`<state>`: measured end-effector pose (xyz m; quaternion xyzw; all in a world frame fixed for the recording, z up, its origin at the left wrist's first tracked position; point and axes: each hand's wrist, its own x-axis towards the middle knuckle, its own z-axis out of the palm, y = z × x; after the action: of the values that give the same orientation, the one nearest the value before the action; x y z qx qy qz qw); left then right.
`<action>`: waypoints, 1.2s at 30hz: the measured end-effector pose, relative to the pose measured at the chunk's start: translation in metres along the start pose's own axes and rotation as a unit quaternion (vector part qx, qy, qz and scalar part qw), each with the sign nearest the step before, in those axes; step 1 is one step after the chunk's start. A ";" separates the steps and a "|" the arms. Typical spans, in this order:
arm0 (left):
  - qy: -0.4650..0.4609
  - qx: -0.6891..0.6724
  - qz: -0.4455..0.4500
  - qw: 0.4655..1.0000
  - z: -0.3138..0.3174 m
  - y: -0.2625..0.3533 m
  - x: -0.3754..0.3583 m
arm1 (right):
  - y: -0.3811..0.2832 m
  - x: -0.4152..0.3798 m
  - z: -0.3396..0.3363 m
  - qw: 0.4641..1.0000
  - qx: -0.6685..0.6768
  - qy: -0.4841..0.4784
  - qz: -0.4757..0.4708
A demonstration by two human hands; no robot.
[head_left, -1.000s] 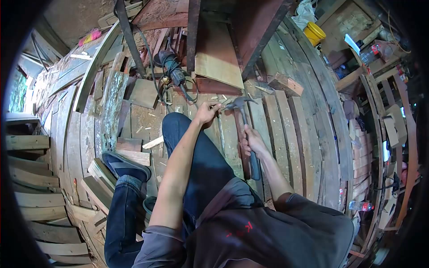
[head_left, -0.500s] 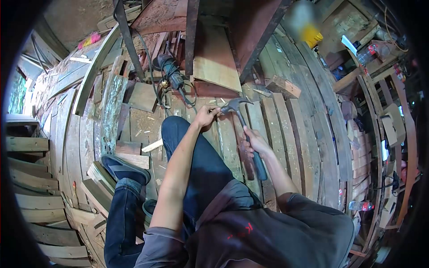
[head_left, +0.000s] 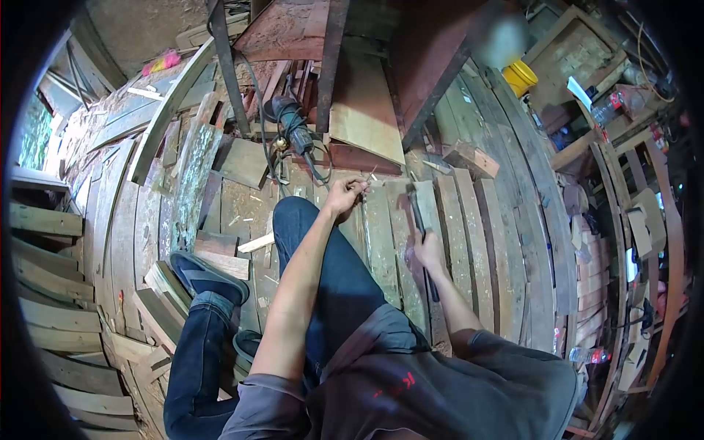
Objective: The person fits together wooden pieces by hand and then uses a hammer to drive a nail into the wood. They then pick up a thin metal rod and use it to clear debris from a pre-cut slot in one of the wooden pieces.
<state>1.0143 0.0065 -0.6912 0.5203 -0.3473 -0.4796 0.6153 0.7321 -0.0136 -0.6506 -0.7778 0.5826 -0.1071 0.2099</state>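
Note:
My right hand [head_left: 429, 251] is wrapped round the dark handle of a claw hammer [head_left: 419, 216]. The hammer's head is smeared by motion and stands a little to the right of my left hand [head_left: 347, 196]. Thumb and fingers of that left hand are pinched together at the end of the planks, just beyond my bent knee. A thin nail [head_left: 373, 171] seems to stick up from the fingertips, too small to see clearly. Beneath both hands lie long wooden planks [head_left: 381, 246], side by side.
Ahead on the left, an angle grinder [head_left: 297, 133] lies with its cord looped round it. A wood block [head_left: 471, 159] sits ahead on the right. Dark table legs [head_left: 330, 66] rise beyond. Farther off are a yellow bucket [head_left: 519, 78] and a plastic bottle [head_left: 589, 355].
The hammer has swung away from my left hand, its head now to the right and turned. My left hand stays pinched in nearly the same place. The view has shifted slightly.

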 end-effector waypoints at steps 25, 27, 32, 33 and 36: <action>-0.016 0.492 0.118 0.862 -0.057 0.375 -0.161 | -0.290 0.011 -0.106 0.733 0.525 -0.268 -0.340; 0.008 0.504 0.126 0.855 -0.062 0.366 -0.171 | -0.302 0.008 -0.096 0.752 0.493 -0.267 -0.346; 0.034 0.525 0.107 0.843 -0.085 0.336 -0.174 | -0.307 0.005 -0.075 0.727 0.529 -0.300 -0.321; 0.027 0.527 0.122 0.841 -0.086 0.334 -0.176 | -0.306 0.004 -0.075 0.725 0.532 -0.296 -0.321; 0.016 0.542 0.160 0.825 -0.089 0.328 -0.181 | -0.305 0.002 -0.073 0.710 0.543 -0.317 -0.316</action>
<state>1.1177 0.2057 -0.3782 0.7148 -0.6200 -0.1006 0.3076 0.9652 0.0413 -0.4481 -0.6568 0.0430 -0.2127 0.7222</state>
